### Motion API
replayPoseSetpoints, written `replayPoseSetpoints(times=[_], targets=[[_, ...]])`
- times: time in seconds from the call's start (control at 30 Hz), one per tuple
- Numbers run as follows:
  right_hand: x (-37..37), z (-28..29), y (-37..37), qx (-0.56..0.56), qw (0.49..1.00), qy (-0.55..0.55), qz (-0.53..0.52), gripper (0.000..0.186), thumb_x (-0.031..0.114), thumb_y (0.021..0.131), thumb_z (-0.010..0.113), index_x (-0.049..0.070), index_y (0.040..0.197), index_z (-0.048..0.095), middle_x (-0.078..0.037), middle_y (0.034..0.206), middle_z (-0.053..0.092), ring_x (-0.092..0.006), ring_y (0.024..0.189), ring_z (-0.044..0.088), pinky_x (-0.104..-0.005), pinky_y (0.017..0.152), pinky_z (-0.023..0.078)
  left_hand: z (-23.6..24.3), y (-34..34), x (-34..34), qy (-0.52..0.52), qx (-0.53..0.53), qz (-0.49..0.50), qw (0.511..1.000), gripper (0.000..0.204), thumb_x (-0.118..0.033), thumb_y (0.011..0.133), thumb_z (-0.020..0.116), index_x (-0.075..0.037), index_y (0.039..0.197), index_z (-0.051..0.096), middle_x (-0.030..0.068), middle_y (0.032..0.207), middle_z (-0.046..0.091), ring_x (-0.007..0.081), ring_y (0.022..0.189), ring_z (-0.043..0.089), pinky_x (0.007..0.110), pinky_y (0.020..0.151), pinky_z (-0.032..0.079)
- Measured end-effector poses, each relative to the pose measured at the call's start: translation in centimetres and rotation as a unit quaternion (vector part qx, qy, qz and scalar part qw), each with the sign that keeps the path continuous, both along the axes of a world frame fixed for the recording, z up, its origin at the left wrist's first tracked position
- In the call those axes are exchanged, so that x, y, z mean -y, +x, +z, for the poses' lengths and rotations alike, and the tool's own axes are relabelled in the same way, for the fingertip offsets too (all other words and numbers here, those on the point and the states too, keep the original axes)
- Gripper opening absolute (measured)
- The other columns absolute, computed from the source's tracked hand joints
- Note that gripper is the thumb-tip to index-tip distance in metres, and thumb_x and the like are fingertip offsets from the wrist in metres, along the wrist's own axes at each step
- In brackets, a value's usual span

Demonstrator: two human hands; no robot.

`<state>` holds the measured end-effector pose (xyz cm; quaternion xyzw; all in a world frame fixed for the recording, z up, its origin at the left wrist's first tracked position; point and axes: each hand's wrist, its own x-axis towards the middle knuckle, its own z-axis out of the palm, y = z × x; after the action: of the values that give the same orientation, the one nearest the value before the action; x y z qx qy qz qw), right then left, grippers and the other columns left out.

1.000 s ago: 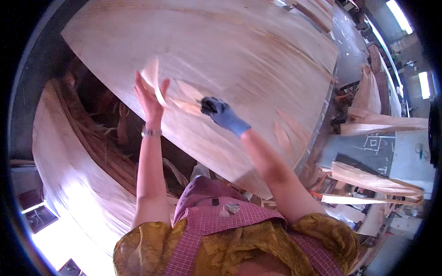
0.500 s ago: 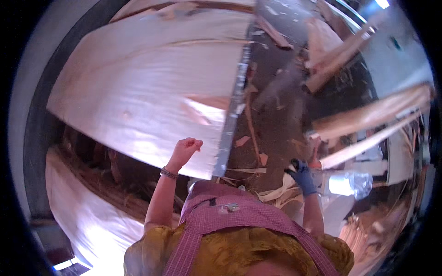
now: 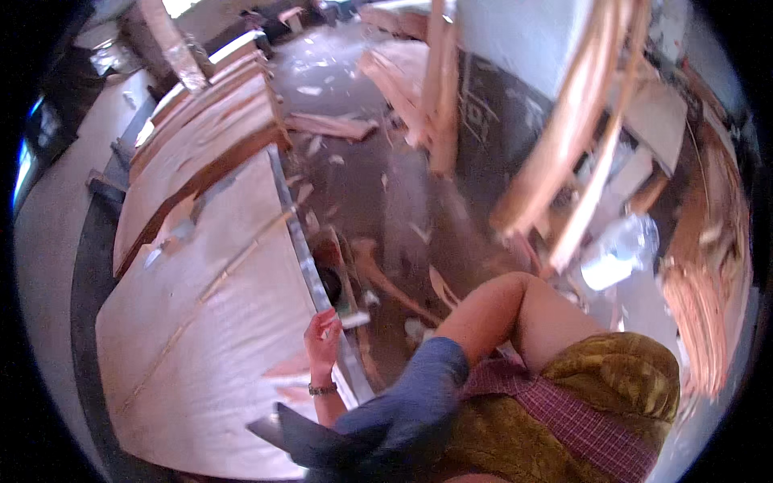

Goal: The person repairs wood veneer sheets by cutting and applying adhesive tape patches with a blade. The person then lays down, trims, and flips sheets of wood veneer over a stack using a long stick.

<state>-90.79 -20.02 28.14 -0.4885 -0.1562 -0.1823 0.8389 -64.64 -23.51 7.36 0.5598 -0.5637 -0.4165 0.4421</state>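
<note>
My left hand [image 3: 322, 342], bare with a dark band at the wrist, is above the right edge of a large pale wood veneer sheet [image 3: 201, 338]. Its fingers are loosely bent and apart, with nothing seen in them. My right arm bends across my body to the left, and my right hand [image 3: 386, 410], in a blue glove with dark fingers, is close to the camera over the sheet's near part. Motion blurs the dark pointed shapes at its end, so I cannot tell whether they are fingers or something held. A small veneer scrap [image 3: 288, 366] lies beside my left hand.
More stacked veneer sheets [image 3: 201, 153] lie beyond, at the far left. Scraps litter the dark floor [image 3: 403, 217]. Long curled veneer strips [image 3: 555, 137] lean at the right, near a clear plastic container [image 3: 624, 249] and a bundle of strips [image 3: 696, 322].
The view has swung to the left. My right gloved hand has come from the right side across my body to the left. My left hand's fingers have loosened from a curl.
</note>
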Motion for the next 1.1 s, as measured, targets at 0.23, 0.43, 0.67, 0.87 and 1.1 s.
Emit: replayPoseSetpoints(times=[0.23, 0.43, 0.67, 0.87, 1.1], targets=[[13.4, 3.2, -3.1, 0.008, 0.988, -0.107, 0.109, 0.038, 0.025, 0.101, 0.048, -0.001, 0.13, 0.05, -0.008, 0.107, 0.064, -0.0149, 0.093, 0.057, -0.0281, 0.077, 0.048, 7.8, -2.6, 18.5, -0.105, 0.018, -0.014, 0.994, 0.029, -0.013, 0.088, 0.07, -0.002, 0.115, 0.065, 0.0075, 0.104, 0.069, 0.0138, 0.095, 0.063, 0.028, 0.084, 0.05], [27.4, 8.2, -5.4, -0.168, 0.907, -0.059, -0.382, 0.054, 0.046, 0.097, 0.053, 0.002, 0.129, 0.053, -0.007, 0.081, 0.064, -0.0095, 0.055, 0.052, -0.0217, 0.05, 0.042, 22.6, -3.3, 31.8, -0.251, 0.256, 0.096, 0.929, 0.025, -0.014, 0.083, 0.073, -0.004, 0.105, 0.067, 0.0081, 0.08, 0.068, 0.0186, 0.069, 0.065, 0.03, 0.066, 0.051], [44.2, 5.1, -7.0, -0.183, 0.88, -0.107, -0.425, 0.027, 0.016, 0.096, 0.059, 0.009, 0.122, 0.06, 0.0, 0.082, 0.063, -0.0031, 0.061, 0.05, -0.0181, 0.05, 0.037, 36.9, -3.7, 45.2, -0.36, 0.307, 0.321, 0.82, 0.109, -0.043, 0.072, 0.083, 0.002, 0.148, 0.019, 0.0293, 0.14, 0.038, 0.0404, 0.125, 0.045, 0.045, 0.101, 0.042], [55.5, 5.0, -5.0, -0.144, 0.943, -0.081, -0.289, 0.021, 0.016, 0.098, 0.057, 0.008, 0.116, 0.065, 0.002, 0.078, 0.061, -0.0063, 0.067, 0.054, -0.0206, 0.055, 0.039, 36.9, -0.2, 54.3, -0.395, 0.186, 0.362, 0.824, 0.129, -0.039, 0.067, 0.089, 0.005, 0.149, 0.0, 0.0275, 0.148, 0.024, 0.033, 0.135, 0.033, 0.039, 0.111, 0.032], [67.4, 4.5, 1.9, -0.06, 0.966, -0.078, -0.237, 0.021, 0.013, 0.097, 0.056, 0.007, 0.116, 0.063, -0.001, 0.089, 0.065, -0.0059, 0.07, 0.055, -0.0203, 0.054, 0.039, 37.7, -1.3, 56.2, -0.344, 0.126, 0.35, 0.862, 0.114, -0.021, 0.072, 0.087, 0.0, 0.149, 0.006, 0.0197, 0.142, 0.037, 0.026, 0.125, 0.046, 0.035, 0.104, 0.041]])
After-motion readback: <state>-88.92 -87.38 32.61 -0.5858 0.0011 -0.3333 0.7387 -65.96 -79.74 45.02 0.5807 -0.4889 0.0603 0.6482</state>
